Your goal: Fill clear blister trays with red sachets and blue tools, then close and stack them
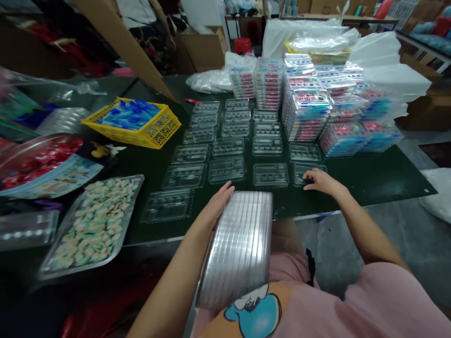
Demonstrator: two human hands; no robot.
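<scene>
From the left, we see one metal pan of pastel pieces and one yellow basket on the green desk. Our left hand presses flat along one ribbed stack of clear trays, holding it at the desk's near edge. About seventeen empty trays lie in four columns. Our right hand, fingers curled, rests on the nearest right tray; we cannot tell whether it grips. Bare desk lies to its right.

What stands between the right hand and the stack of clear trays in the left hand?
Nothing visible does. Only bare green mat lies between the right hand and the stack of clear trays, which the left hand holds.
</scene>
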